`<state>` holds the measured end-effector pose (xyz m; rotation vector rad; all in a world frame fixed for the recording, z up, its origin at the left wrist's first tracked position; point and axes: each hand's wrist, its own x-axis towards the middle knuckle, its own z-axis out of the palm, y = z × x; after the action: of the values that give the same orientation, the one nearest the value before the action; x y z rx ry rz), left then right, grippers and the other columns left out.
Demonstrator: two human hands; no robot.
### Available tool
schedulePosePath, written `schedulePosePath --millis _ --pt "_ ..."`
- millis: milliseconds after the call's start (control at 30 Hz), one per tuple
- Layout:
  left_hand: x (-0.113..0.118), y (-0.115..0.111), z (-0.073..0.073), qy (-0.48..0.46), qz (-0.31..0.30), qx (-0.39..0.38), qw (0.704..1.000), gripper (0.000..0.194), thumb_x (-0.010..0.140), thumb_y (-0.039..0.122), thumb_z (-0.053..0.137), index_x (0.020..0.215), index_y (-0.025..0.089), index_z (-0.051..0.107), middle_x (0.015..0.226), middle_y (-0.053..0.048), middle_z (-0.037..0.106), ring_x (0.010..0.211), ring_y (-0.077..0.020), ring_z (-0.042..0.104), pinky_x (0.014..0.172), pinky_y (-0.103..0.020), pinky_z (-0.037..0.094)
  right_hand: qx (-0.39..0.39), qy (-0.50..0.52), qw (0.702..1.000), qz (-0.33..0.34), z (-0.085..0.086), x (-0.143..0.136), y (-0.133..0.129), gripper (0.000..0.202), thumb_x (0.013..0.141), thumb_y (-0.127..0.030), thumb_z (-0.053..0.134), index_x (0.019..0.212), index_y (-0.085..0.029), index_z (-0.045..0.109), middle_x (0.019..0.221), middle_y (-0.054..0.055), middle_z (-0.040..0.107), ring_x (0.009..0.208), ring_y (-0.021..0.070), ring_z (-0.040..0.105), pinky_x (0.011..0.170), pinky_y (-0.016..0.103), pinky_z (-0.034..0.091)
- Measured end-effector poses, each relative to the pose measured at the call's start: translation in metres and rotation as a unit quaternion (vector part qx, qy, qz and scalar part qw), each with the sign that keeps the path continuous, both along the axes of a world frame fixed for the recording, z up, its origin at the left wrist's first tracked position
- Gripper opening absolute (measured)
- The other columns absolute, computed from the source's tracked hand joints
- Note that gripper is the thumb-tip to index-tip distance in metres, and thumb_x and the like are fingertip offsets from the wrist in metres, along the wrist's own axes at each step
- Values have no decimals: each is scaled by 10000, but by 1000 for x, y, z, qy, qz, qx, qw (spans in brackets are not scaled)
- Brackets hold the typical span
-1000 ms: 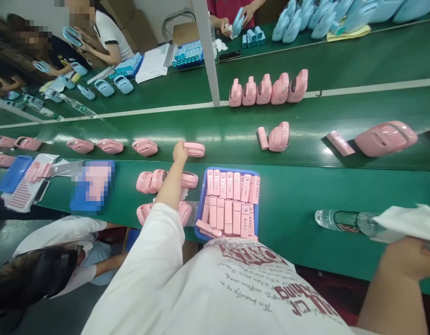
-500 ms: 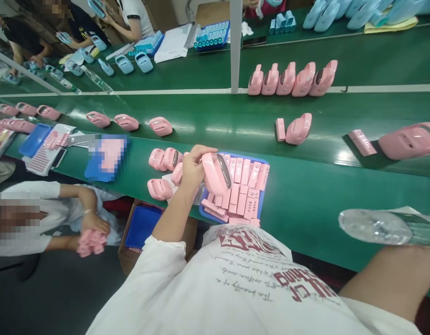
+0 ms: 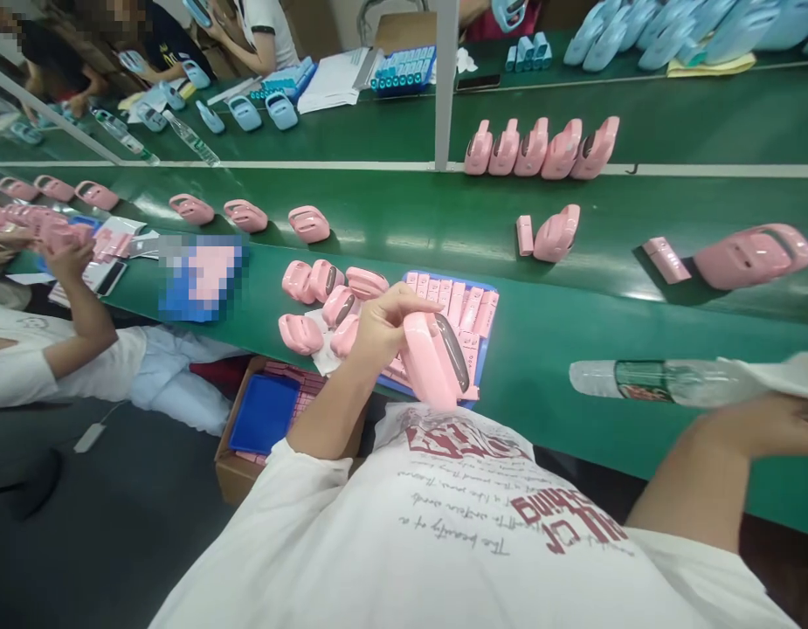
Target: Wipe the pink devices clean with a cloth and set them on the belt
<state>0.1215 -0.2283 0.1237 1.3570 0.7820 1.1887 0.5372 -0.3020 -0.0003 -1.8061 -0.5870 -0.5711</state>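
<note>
My left hand (image 3: pixel 383 328) grips a pink handheld device (image 3: pixel 436 358) with a dark window on its side, held tilted over the near edge of a blue tray (image 3: pixel 483 356). The tray holds several small pink rectangular parts (image 3: pixel 466 307). Just left of the hand lies a cluster of several pink devices (image 3: pixel 318 284) on the green table. My right hand (image 3: pixel 776 428) is at the far right edge, beside a white cloth (image 3: pixel 787 371) and a clear water bottle (image 3: pixel 645 382) lying on its side. Its fingers are partly out of frame.
A green conveyor belt (image 3: pixel 404 236) carries pink devices (image 3: pixel 556 234) and one large near one (image 3: pixel 750 256). A row of pink devices (image 3: pixel 541 148) stands behind a white post (image 3: pixel 445 87). A co-worker's hand (image 3: pixel 69 258) works at left. A cardboard box (image 3: pixel 265 415) sits under the table.
My left hand took a pink device off the belt and brought it back toward my body, over the blue tray's near edge. The right arm has barely moved.
</note>
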Motion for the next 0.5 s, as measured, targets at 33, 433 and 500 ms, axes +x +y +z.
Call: schedulePosePath --millis 33,433,500 --pt "3 -3 0 -14 -6 -3 1000 252 566 298 844 797 251 755 736 10 577 692 -96 581 638 -228 460 33 -56 998 16 -5 -6 -1 411 789 -517 351 857 -204 609 843 179 612 852 303 623 775 517 478" --pt "24 -40 1 -163 10 -152 975 400 496 357 869 590 191 518 674 21 602 709 -137 617 749 -312 502 -430 11 898 93 87 -47 4 412 579 -89 545 400 -217 197 416 51 356 550 181 500 573 365 326" --pt "27 -41 -2 -176 6 -166 970 386 495 340 871 599 192 530 701 22 613 704 -130 613 738 -306 500 -374 -7 921 106 114 -72 9 438 638 -114 553 407 -213 195 394 -6 229 438 109 311 509 335 222"
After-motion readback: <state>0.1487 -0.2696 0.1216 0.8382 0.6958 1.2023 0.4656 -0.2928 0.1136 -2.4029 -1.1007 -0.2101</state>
